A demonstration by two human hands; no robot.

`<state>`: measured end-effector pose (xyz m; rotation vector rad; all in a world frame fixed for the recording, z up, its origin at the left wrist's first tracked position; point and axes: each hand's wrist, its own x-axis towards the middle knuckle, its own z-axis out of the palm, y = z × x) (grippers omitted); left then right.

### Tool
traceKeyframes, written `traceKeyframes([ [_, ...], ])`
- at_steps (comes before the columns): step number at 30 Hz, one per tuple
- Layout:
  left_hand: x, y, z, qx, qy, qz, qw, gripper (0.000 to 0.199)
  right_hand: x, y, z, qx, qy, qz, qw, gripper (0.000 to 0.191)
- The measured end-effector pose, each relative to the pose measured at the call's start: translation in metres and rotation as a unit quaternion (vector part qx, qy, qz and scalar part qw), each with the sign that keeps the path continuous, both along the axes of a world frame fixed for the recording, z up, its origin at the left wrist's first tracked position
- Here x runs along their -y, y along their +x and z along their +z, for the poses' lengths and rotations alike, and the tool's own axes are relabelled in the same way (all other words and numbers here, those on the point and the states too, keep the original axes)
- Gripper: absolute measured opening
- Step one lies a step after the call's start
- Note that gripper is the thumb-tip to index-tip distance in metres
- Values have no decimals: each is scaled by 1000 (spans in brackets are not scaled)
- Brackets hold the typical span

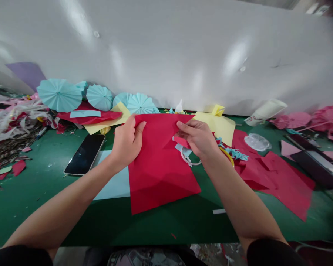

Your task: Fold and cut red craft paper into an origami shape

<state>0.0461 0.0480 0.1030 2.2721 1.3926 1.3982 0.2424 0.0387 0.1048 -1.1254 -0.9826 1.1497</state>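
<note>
A large sheet of red paper (161,162) hangs tilted above the green table, its lower edge toward me. My left hand (127,142) grips its upper left corner, thumb on the front face. At the upper right part of the sheet, my right hand (197,136) pinches the paper between thumb and fingers; a small folded or torn flap shows below those fingers. Behind the sheet lies light blue paper (113,184), partly hidden. A white ring (189,158), perhaps a tape roll, sits just beneath my right hand.
A phone (84,155) lies left on the green table (44,207). Blue pleated paper fans (59,95) lean along the wall. Yellow paper (219,127), crumpled red paper (277,177), a white paper cup (266,111) and a dark device (319,168) occupy the right; scraps and ribbons (13,118) heap far left.
</note>
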Motion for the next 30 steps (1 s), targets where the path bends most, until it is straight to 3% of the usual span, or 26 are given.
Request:
traceKeyframes([
  [13,-7,-5,4,-32,-7,16,999,23,-10,23,5,23,21,-146,989,30],
  [15,-7,-5,4,-23,-13,32,999,24,-9,21,3,34,8,-117,992,33],
  [19,-5,-1,1,8,-33,32,999,24,-3,2,-4,22,-35,53,998,38],
  [23,-4,1,-1,57,-117,-51,990,17,1,-11,-11,26,-20,73,997,35],
  [26,-5,-3,3,88,-190,-107,972,10,2,-9,-11,116,-22,86,989,34],
  [28,-5,-5,6,79,-216,-138,963,17,4,-7,-7,252,-28,130,959,37],
  [30,-3,-4,8,42,-232,-180,955,22,8,-9,-3,403,-24,207,891,46],
])
